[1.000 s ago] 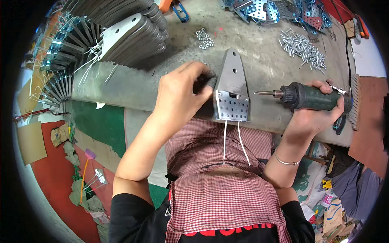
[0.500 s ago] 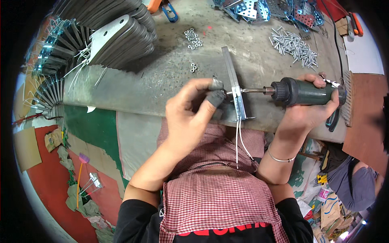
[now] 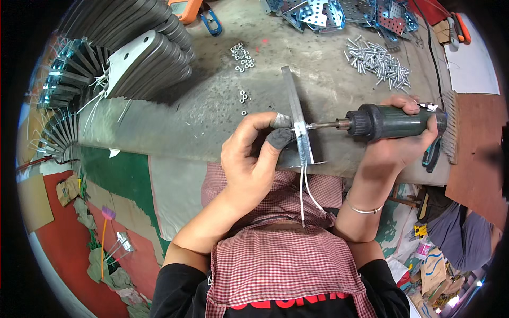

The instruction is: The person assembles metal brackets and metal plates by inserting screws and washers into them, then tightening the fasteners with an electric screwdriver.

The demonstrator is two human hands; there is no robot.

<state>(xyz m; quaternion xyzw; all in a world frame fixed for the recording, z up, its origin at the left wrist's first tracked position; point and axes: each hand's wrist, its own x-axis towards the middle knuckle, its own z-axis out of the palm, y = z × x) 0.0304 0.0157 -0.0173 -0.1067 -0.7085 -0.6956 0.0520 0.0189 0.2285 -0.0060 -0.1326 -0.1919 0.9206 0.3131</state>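
My right hand (image 3: 408, 138) is wrapped round a dark green electric screwdriver (image 3: 395, 122), lying sideways with its bit pointing left. The bit meets a screw at the right face of a narrow grey metal plate (image 3: 294, 98), seen nearly edge-on and upright. Two white wires (image 3: 303, 196) hang from the plate's near end, beside a bluish metal bracket (image 3: 304, 148). Left of the plate, my left hand (image 3: 252, 153) is closed in a pinch at the screw's other end. Dark covers wrap its thumb and forefinger; what they hold is hidden.
Loose nuts (image 3: 244, 58) lie mid-table, with a heap of screws (image 3: 379, 63) to the right. Perforated blue metal brackets (image 3: 318, 13) pile up at the back. Stacked grey plates (image 3: 143, 63) fill the left. Pliers (image 3: 432, 156) and a brush (image 3: 450, 127) lie at the right edge.
My left thumb and forefinger have closed in against the plate, covering the screw end that showed before. The screwdriver stays at the screw. The whole view has shifted slightly.
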